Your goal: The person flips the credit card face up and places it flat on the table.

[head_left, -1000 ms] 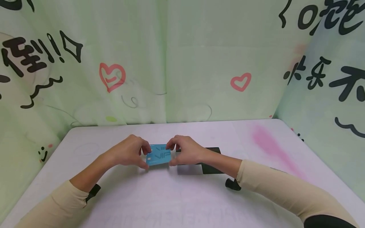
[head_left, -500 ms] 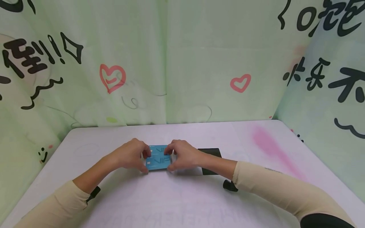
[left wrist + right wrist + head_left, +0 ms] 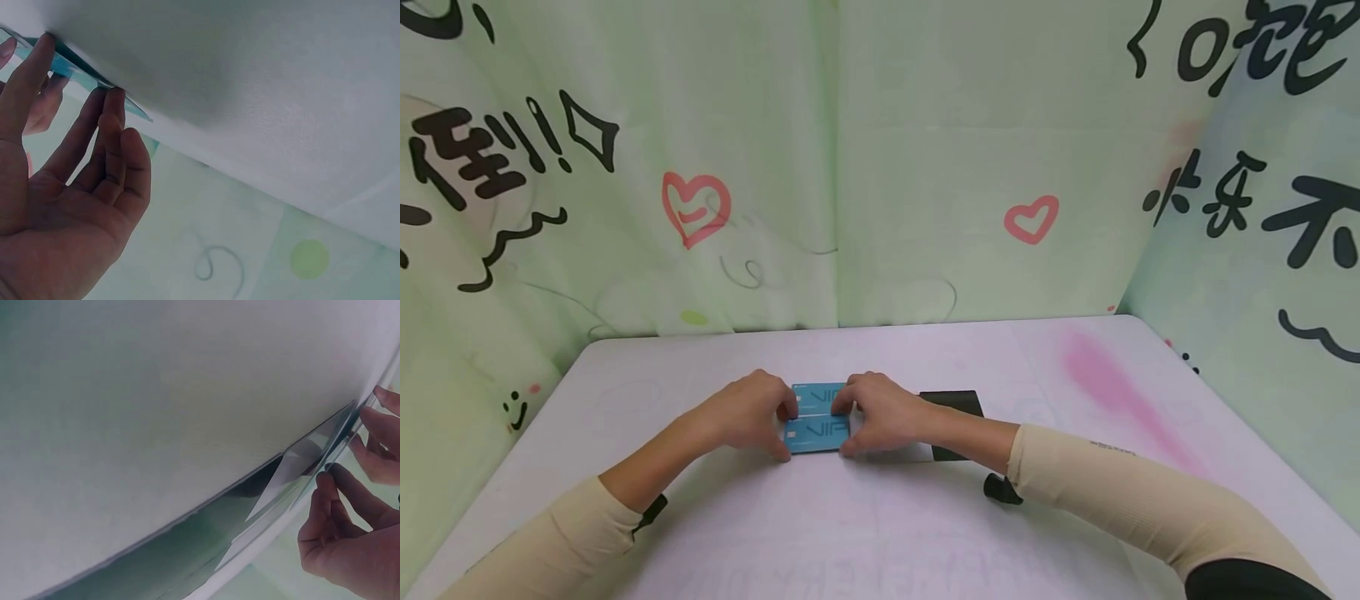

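In the head view, two blue cards lettered VIP lie one in front of the other, a back card (image 3: 815, 395) and a front card (image 3: 817, 434). My left hand (image 3: 747, 413) holds the front card's left end, thumb at the near corner and fingers at the far one. At the right end, my right hand (image 3: 883, 412) holds it likewise, its fingers hiding part of the back card. The left wrist view shows the blue edge (image 3: 72, 69) at my fingertips. Under and beside my right hand lies a flat black holder (image 3: 953, 403) with a pale panel.
The white table (image 3: 865, 525) carries a pink smear at the right. A green printed curtain (image 3: 917, 167) hangs behind its far edge. A black strap end (image 3: 1002, 489) sticks out below my right sleeve.
The front card has come down toward me, off the back card it overlapped, so both now show in rows. Both hands moved slightly nearer with it, the right one also a little left.
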`<state>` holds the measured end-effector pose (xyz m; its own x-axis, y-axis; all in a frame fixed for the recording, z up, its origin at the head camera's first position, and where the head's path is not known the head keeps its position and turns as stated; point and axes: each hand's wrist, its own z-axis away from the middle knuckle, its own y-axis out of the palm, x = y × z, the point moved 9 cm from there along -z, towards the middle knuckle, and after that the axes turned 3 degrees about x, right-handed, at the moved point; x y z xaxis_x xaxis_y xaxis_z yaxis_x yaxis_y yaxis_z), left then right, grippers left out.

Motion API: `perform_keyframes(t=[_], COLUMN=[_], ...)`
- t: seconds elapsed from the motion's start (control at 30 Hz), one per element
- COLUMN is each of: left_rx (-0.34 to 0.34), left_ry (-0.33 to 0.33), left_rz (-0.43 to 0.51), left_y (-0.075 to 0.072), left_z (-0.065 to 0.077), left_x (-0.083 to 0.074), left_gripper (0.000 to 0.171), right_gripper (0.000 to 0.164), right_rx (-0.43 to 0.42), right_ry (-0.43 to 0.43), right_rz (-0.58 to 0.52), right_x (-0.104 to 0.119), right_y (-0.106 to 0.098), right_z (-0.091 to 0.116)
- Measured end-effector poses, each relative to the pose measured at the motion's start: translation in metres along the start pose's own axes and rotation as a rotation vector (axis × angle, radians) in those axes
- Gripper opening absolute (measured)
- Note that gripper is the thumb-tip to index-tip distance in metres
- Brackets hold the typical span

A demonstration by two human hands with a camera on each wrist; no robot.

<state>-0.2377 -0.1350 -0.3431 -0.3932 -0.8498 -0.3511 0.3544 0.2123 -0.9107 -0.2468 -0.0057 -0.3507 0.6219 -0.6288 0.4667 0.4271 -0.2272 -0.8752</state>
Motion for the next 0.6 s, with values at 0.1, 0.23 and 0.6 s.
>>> perform_keyframes(t=[0.1,0.23,0.6], left_rx=[-0.003,-0.012,-0.012], left_ry=[0.015,0.027,-0.011], left_rz=[0.002,-0.010,-0.013], left_y=[0.0002,-0.0008,0.0019], left_z=[-0.0017,-0.0029,0.0000], left_x=[-0.0018,-0.0038,-0.0024], left_gripper=[0.042,0.041,0.043], right_gripper=[0.045,0.045,0.045], right_rx=[0.001,-0.006,-0.004], right_ry=[0.001,-0.006,0.010], right_rz=[0.012,0.020,0.009], right_x=[-0.0014,-0.0012,0.0006], right_y=[0.0006,-0.0002,0.0032], right_z=[0.0003,0.0009,0.0017])
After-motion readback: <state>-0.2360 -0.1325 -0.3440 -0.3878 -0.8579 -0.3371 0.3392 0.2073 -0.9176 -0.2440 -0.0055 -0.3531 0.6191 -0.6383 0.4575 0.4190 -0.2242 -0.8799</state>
